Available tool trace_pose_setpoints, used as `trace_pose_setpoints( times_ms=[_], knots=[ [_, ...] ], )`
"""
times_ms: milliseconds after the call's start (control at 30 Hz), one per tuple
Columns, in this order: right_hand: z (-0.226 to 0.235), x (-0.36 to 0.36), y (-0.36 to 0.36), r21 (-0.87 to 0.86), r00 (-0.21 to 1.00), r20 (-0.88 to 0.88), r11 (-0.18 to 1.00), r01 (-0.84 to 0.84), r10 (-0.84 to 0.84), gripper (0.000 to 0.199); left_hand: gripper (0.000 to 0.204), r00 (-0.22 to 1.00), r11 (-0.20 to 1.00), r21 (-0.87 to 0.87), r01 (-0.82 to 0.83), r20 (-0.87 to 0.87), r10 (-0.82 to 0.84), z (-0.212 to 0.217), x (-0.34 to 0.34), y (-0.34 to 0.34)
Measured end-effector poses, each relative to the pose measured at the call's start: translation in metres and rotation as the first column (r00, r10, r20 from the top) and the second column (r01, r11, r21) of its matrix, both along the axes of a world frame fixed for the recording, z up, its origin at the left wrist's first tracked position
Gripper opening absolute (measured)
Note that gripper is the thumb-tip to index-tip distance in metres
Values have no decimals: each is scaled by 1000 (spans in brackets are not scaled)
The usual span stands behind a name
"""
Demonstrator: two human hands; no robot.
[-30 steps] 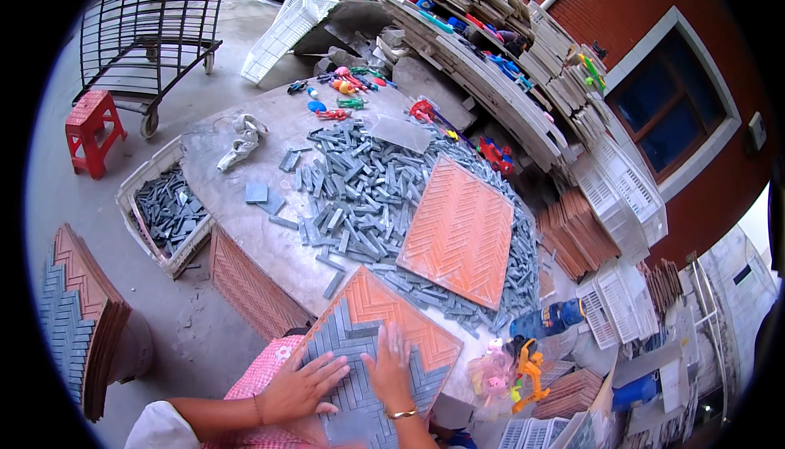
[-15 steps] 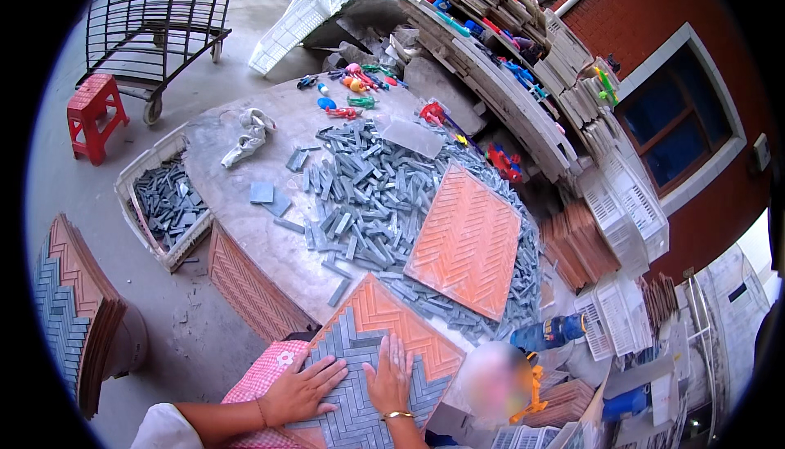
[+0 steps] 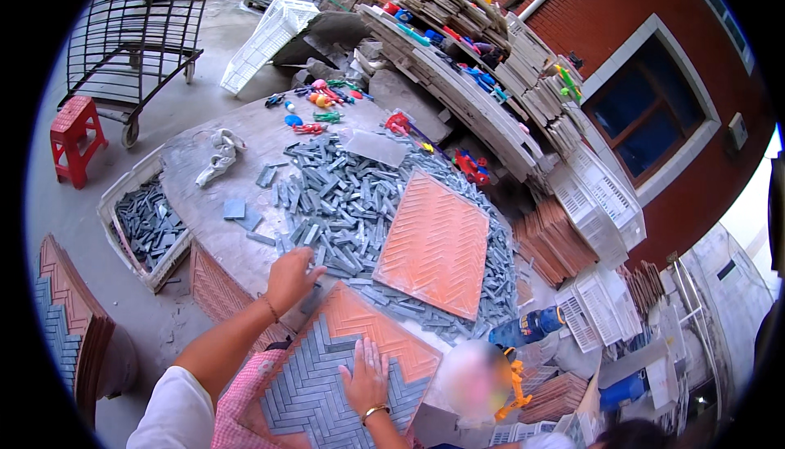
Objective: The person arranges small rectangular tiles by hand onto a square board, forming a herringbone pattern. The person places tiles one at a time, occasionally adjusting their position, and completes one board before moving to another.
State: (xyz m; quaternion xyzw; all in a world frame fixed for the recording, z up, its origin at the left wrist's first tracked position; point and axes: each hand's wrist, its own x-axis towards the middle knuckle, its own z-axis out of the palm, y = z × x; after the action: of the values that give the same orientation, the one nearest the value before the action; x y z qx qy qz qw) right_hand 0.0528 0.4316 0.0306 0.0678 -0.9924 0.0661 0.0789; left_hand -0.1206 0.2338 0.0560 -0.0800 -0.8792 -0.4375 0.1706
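Observation:
On my lap lies an orange mould board (image 3: 402, 330) with raised herringbone ridges, partly filled with grey strip tiles (image 3: 307, 383). My right hand (image 3: 366, 379) rests flat on the laid tiles, fingers stretched out. Beyond the board's left corner, my left hand (image 3: 293, 279) reaches over the near edge of a heap of loose grey strip tiles (image 3: 335, 195). Its visible fingers are bent and apart, some hidden by the hand. A single loose strip (image 3: 311, 298) lies just beside it. Another orange mould board (image 3: 433, 240) with bare ridges lies on the heap.
A white crate of strips (image 3: 151, 212) stands left of the table (image 3: 192, 146). Stacked tiled boards (image 3: 74, 326) rise at lower left, near a red stool (image 3: 75, 142). Colourful toys (image 3: 323, 99) lie at the table's back. A blue bottle-like object (image 3: 523, 326) lies right.
My left hand has lifted off the tiled board and reached forward to the heap's edge. My right hand stays flat on the tiles. The whole view has shifted slightly.

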Motion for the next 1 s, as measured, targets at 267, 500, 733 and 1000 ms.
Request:
trace_pose_setpoints(
  times_ms=[267, 500, 733, 1000],
  knots=[
    [1, 1, -4, -32, 1000, -9, 999, 3, -3, 66, 19, 999, 980, 197, 2, 41, -10, -19, -15, 2],
    [4, 3, 0, -94, 999, -37, 995, -14, 10, 67, 21, 965, 800, 559, 218, -3, -261, 24, 65, 1],
    [5, 2, -4, -75, 1000, -22, 997, -11, 9, 66, 19, 946, 688, 671, 278, -65, -318, 38, 93, -5],
    [4, 4, 1, -82, 1000, -7, 997, -9, 8, 67, 28, 757, 50, 960, -275, 248, -604, 7, 104, -63]
  ],
)
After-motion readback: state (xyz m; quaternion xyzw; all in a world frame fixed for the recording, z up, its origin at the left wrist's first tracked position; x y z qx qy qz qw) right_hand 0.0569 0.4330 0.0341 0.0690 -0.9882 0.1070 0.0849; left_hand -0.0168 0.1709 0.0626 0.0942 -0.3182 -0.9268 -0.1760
